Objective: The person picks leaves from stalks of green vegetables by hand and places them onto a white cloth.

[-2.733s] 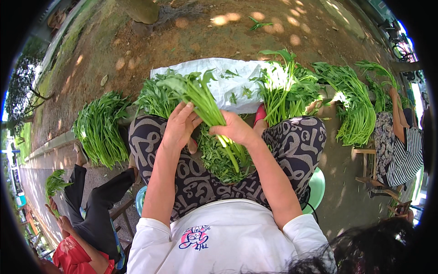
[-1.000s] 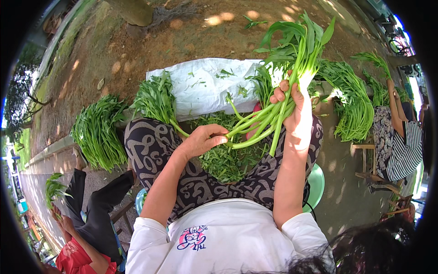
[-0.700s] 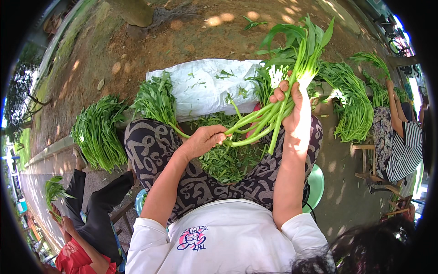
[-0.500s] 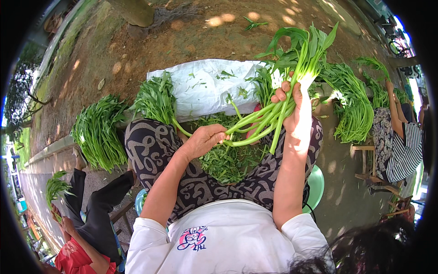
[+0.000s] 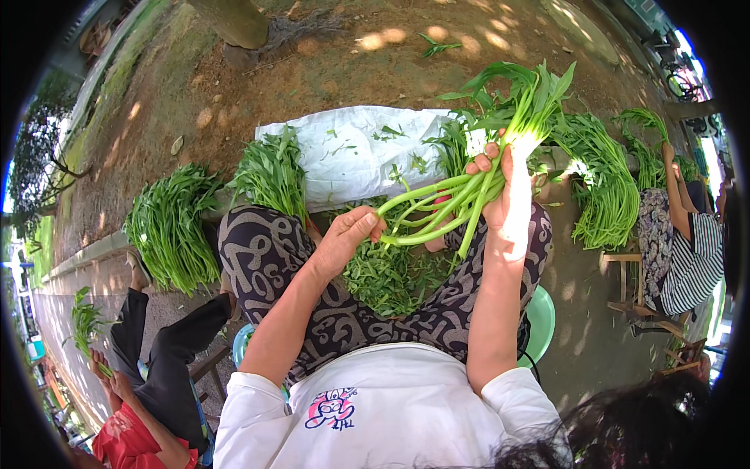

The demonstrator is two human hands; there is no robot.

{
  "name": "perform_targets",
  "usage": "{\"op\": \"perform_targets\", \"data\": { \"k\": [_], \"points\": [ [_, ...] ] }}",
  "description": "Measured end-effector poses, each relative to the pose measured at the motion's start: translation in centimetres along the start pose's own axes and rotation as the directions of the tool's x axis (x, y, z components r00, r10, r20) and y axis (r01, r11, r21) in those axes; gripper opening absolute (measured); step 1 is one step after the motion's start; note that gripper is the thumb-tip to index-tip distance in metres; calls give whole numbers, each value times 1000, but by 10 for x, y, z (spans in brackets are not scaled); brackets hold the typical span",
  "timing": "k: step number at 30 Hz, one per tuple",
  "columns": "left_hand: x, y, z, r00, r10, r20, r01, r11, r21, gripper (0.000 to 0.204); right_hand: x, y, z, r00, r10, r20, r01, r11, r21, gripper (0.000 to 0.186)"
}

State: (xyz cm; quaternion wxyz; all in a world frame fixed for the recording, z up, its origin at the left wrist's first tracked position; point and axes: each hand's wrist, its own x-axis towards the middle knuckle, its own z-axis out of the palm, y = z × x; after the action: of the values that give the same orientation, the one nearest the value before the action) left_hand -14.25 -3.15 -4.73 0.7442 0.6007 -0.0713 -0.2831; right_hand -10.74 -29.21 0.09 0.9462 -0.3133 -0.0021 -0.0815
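Note:
A bunch of leafy green stalks (image 5: 473, 191), long-stemmed like water spinach, is held over my lap. My right hand (image 5: 498, 180) wraps round its middle, with the leafy tops fanning out above at the upper right. At the lower left of the bunch, my left hand (image 5: 353, 237) pinches the ends of several stems, which curve between the two hands. One or two stems hang loose below my right hand. Beneath, between my knees, lies a heap of loose green leaves (image 5: 394, 277).
A white sheet (image 5: 355, 152) with leaf scraps lies ahead. Leafy bunches rest at its left (image 5: 273, 172), at the far left (image 5: 172, 227) and at the right (image 5: 605, 180). A green basin (image 5: 541, 324) stands by my right hip. People sit on both sides, handling greens.
My left hand has shifted slightly left and now pinches more of the stem ends together. The bunch in my right hand has dipped a little.

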Motion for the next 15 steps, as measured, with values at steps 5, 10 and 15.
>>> {"op": "perform_targets", "data": {
  "k": [5, 10, 15],
  "points": [
    [3, -13, -5, 1000, 14, -22, -14, 1000, -13, 30, 0, 4, 5, 1000, -1, -24, 0, 999, -33, 32],
    [2, -16, 4, 993, -33, 110, 10, 978, 211, 28, -2, -2, 4, 998, 60, -31, -62, 997, -53, 35],
    [4, -18, 1, 972, -99, 215, 58, 981, 186, 37, -3, -3, 9, 992, 123, 16, -122, 992, -41, 39]
  ]
}}
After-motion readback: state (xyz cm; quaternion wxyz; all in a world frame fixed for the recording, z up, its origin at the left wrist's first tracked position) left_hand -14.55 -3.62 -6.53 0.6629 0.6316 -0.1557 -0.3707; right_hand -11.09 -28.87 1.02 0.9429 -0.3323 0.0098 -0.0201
